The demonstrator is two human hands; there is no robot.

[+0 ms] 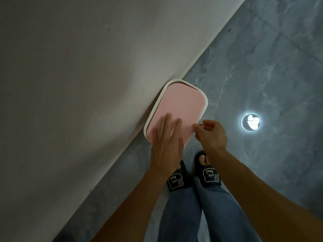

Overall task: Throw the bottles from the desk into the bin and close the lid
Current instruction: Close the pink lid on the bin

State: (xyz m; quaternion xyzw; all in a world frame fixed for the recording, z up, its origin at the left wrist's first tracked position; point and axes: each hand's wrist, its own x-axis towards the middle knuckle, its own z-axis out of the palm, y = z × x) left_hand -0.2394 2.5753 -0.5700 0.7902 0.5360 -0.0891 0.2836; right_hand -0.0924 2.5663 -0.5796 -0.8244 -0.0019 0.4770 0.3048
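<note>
A bin with a white rim (205, 95) and a pink ribbed lid (181, 105) stands on the floor against the wall. The lid lies nearly flat in the rim, with a thin dark gap at its far edge. My left hand (167, 137) rests flat on the near part of the lid, fingers spread. My right hand (210, 134) hovers at the lid's near right edge with fingers curled, thumb and fingertips pinched close; nothing shows in it. No bottles or desk are in view.
A plain wall (78, 84) fills the left side, meeting the grey marbled floor (262, 67) along a diagonal line. A bright round light reflection (250, 122) shines on the floor to the right. My feet in black slippers (210, 175) stand just before the bin.
</note>
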